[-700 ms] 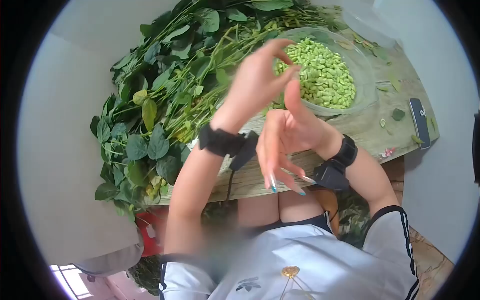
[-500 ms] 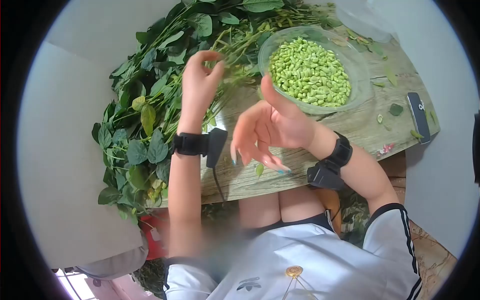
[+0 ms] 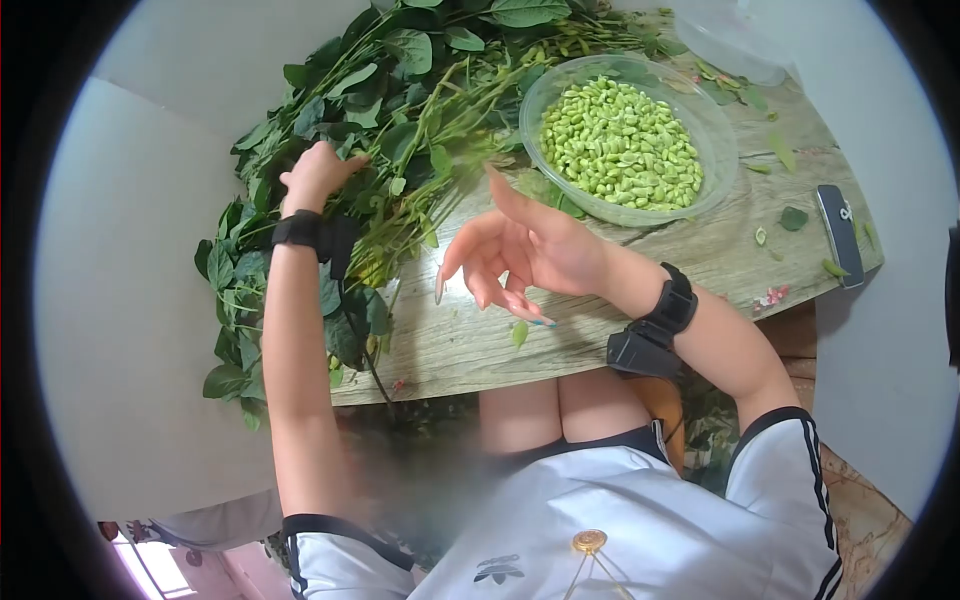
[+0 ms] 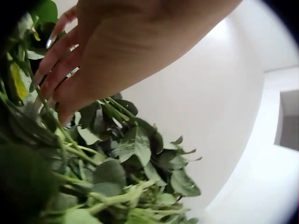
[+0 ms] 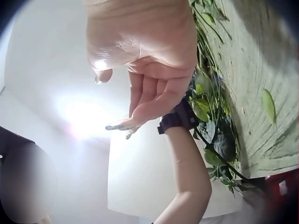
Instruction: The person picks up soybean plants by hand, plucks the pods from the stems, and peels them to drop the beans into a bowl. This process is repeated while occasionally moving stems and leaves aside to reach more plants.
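Observation:
My left hand [image 3: 318, 178] reaches over the heap of leafy bean stalks [image 3: 350, 100] at the table's left. In the left wrist view its spread, slightly bent fingers [image 4: 58, 70] touch the stems and leaves, and their tips are partly hidden among them. Above the table's middle hovers my right hand [image 3: 540, 250], palm turned up and thumb raised. Its fingers bend loosely and hold nothing, as the right wrist view also shows. Below it a single green bean pod [image 3: 519, 333] lies on the wooden table [image 3: 450, 350].
Behind the right hand stands a clear plastic bowl [image 3: 725, 165] of shelled green beans [image 3: 620, 145]. A phone [image 3: 840, 235] lies near the table's right edge, with a loose leaf [image 3: 793, 219] beside it. Another clear container [image 3: 735, 45] stands at the far right.
My left hand has moved left, away from the right hand and the bowl, to the leafy stalks. The right hand has shifted slightly left, its fingers still loose.

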